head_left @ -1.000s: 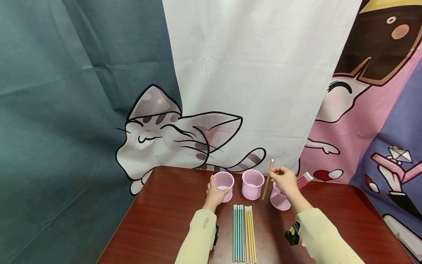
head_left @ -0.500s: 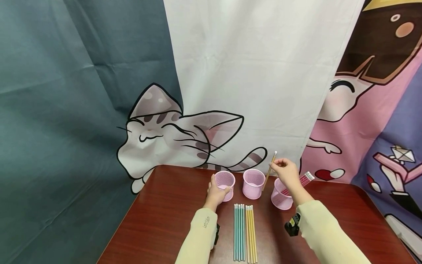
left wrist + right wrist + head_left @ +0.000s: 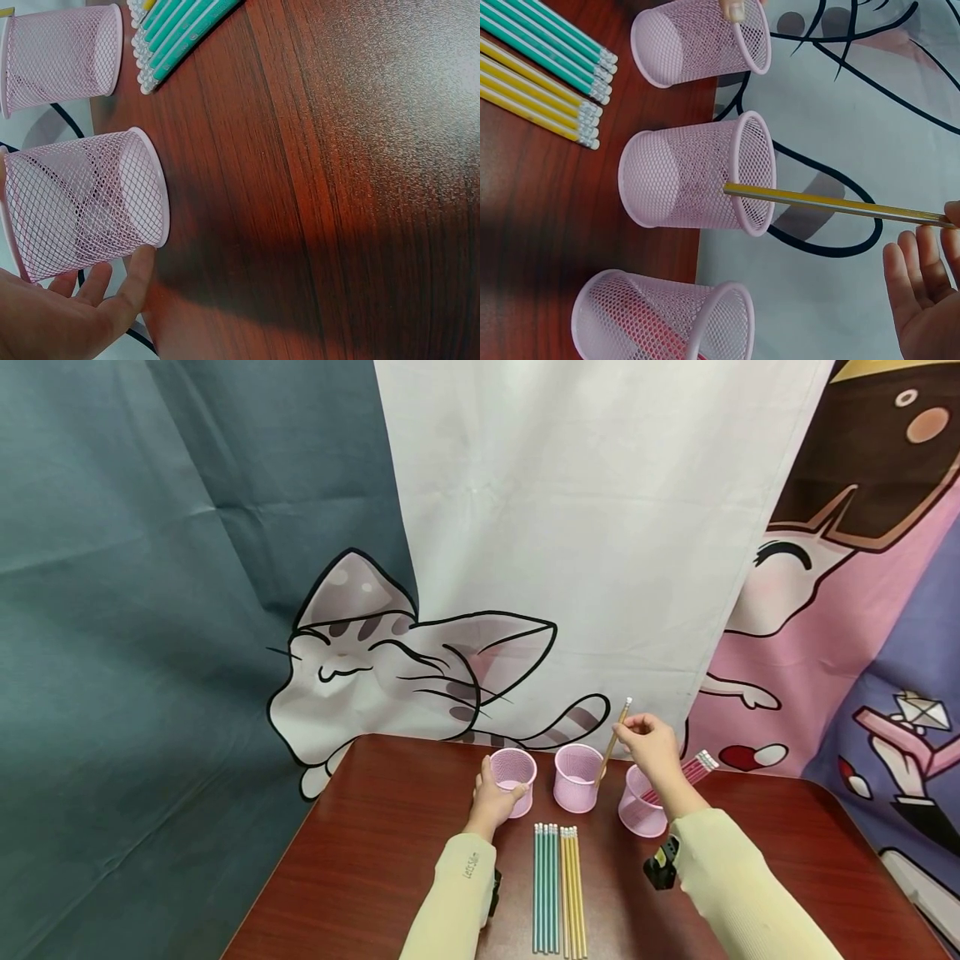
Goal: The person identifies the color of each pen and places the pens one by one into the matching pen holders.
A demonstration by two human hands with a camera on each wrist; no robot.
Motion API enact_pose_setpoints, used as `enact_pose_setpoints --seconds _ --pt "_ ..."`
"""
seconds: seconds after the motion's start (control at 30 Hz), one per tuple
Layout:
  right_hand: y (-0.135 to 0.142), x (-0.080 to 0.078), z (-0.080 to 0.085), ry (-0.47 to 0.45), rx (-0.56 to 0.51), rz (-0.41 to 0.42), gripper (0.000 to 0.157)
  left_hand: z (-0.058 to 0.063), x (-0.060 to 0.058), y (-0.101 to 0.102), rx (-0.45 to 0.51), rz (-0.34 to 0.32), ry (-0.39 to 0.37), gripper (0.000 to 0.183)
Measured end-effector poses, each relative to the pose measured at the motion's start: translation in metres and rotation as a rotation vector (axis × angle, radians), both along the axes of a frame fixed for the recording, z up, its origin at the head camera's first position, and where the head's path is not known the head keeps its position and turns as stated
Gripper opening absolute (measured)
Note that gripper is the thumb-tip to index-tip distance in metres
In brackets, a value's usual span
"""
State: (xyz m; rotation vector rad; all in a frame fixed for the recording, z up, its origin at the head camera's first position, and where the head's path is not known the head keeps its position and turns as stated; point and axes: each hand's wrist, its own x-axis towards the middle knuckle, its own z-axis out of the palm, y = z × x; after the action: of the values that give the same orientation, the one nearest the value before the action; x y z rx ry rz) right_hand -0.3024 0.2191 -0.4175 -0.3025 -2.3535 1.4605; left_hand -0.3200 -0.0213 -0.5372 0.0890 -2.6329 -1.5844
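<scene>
My left hand grips the left pink mesh pencil cup; its fingers lie along the side and its thumb rests at the rim. Between thumb and fingertips, my right hand pinches a yellow pencil near its white eraser end. The pencil slants down to the left, and its lower end overlaps the rim and wall of the middle pencil cup in the right wrist view. Pink pencils lean inside the right pencil cup, partly hidden behind my right hand and wrist.
In front of the cups, several teal pencils lie in a row beside several yellow pencils, erasers toward the cups. All stand on a reddish-brown table. A printed cartoon curtain hangs right behind the table's far edge.
My right hand has lifted the yellow pencil, and its lower end has moved from between the middle and right cups to over the middle cup's rim. My left hand stays on its cup.
</scene>
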Motion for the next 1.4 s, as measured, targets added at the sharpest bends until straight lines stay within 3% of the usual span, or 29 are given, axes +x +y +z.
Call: enact_pose_setpoints --seconds 0.33,0.87,1.4 --pt "0.003 -0.004 0.004 0.017 -0.099 0.029 0.018 -0.001 -0.001 0.001 0.005 0.002 0.001 0.095" --pt "0.000 -0.006 -0.006 0.044 -0.128 0.023 0.016 0.000 0.000 0.001 0.002 0.002 0.002 0.093" --pt "-0.014 -0.004 -0.051 -0.040 -0.157 0.021 0.016 0.001 0.001 0.001 0.003 -0.002 0.000 0.093"
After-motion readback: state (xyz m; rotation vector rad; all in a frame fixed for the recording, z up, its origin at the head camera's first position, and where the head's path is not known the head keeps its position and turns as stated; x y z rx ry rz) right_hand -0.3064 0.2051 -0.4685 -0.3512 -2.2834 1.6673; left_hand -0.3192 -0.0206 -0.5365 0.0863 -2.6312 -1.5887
